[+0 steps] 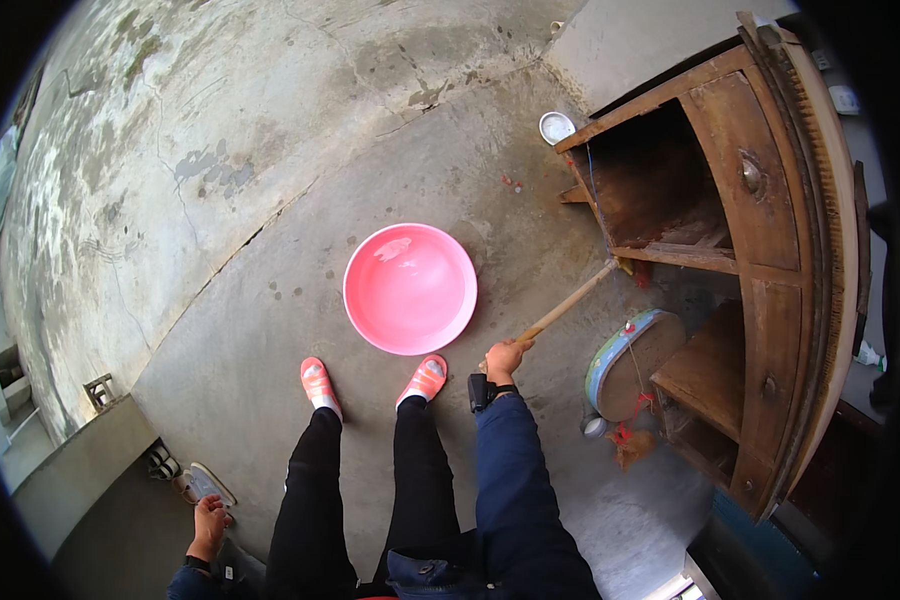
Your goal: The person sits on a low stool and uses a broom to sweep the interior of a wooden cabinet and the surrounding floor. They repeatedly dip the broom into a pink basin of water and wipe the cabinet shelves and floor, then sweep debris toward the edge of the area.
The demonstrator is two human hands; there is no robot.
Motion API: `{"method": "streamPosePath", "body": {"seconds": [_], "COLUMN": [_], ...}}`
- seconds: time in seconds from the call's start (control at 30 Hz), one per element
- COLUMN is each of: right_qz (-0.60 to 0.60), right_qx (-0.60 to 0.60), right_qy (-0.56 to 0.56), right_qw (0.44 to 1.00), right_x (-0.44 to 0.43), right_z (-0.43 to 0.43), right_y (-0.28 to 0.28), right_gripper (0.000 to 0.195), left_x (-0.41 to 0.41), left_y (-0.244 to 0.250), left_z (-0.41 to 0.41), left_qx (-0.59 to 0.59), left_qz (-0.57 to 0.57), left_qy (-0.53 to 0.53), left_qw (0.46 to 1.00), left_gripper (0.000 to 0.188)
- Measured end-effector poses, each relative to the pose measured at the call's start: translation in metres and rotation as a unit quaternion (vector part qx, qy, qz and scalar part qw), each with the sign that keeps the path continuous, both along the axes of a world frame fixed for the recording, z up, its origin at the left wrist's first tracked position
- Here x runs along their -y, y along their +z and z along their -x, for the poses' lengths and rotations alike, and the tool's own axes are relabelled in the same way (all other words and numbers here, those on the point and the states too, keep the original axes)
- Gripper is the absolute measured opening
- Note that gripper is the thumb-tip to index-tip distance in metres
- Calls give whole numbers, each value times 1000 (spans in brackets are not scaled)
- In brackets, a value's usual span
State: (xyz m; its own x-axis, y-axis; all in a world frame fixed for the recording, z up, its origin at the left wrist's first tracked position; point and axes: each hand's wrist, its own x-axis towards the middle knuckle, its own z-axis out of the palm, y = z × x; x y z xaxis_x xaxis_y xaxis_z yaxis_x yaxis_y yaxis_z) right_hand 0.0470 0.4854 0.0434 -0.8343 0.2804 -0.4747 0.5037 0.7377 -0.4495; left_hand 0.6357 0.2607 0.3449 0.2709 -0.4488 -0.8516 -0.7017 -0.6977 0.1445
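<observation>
My right hand (506, 358) is closed around a wooden stick (570, 300), which points up and right towards an old wooden cabinet (772, 315). The stick's far end is by the cabinet's lower frame, where its tip is hard to make out. In front of my feet, a round pink plastic basin (412, 292) rests on the concrete floor; it seems to hold clear liquid. At the lower left, my left hand (210, 517) hangs with bent fingers, above a pair of shoes, and I see nothing in it.
Below the cabinet's opening stands a round container with a blue patterned rim (604, 356). Near it are a small metal can (593, 427) and an orange-brown animal (633, 448) with red string. A white bowl (556, 128) lies by the cabinet's corner. Shoes (214, 482) sit beside a low wall (82, 465).
</observation>
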Motion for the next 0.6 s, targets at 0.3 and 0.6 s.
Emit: {"method": "streamPosePath", "body": {"seconds": [0.3, 0.6], "right_qz": [-26, 227], "right_qx": [155, 307], "right_qy": [139, -44], "right_qw": [978, 923], "right_x": [-57, 85], "right_z": [-3, -91], "right_y": [20, 257], "right_gripper": [86, 52], "left_x": [17, 75], "left_y": [-23, -24], "left_z": [-43, 31], "left_qx": [8, -117], "left_qz": [-58, 10], "left_qy": [-4, -29], "left_qw": [998, 993], "left_gripper": [35, 36]}}
